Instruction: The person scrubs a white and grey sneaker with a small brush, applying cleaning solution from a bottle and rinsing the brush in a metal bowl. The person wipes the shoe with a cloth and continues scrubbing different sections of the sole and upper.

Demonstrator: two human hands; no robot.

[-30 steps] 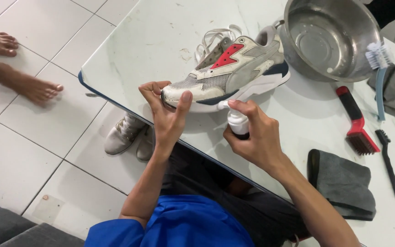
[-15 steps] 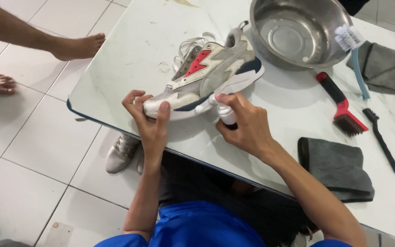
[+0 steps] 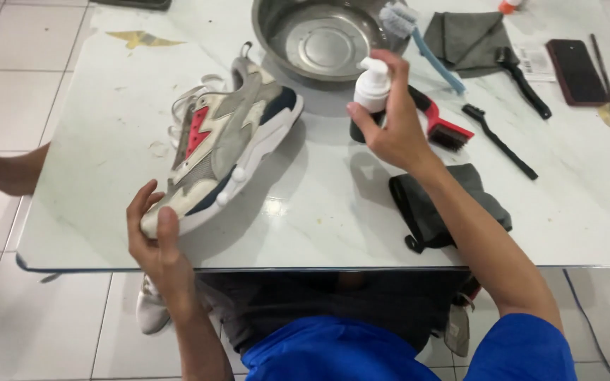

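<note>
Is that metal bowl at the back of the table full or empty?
Empty, or nearly so. The bare shiny bottom of the metal bowl shows, with nothing lying in it; a thin film of water cannot be ruled out. A blue-handled brush leans on its rim.

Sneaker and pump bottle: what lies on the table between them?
Nothing: in the head view, only bare glossy table separates the sneaker from the pump bottle held in the right hand.

Bare bench point(image 3: 319, 212) lies open between sneaker point(image 3: 227, 141) and folded cloth point(image 3: 453, 204); the steel bowl point(image 3: 319, 39) blocks twelve o'clock.
</note>
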